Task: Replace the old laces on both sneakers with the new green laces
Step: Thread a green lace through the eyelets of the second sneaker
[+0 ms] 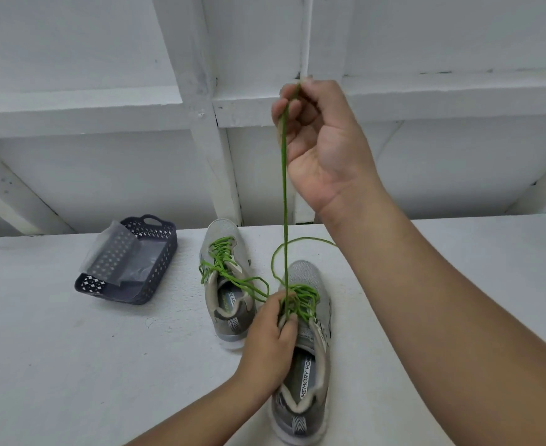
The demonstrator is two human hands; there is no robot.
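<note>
I saw my right hand (316,130) pinching the green lace (284,188) straight up; my left hand (271,336) gripped the near sneaker (307,365).

A single wide-angle view from the person's head looks forward and down over both forearms onto the white surface (72,365). It sits close: the arms fill the lower right, and white panelled framing (201,91) rises behind the surface's far edge.
</note>
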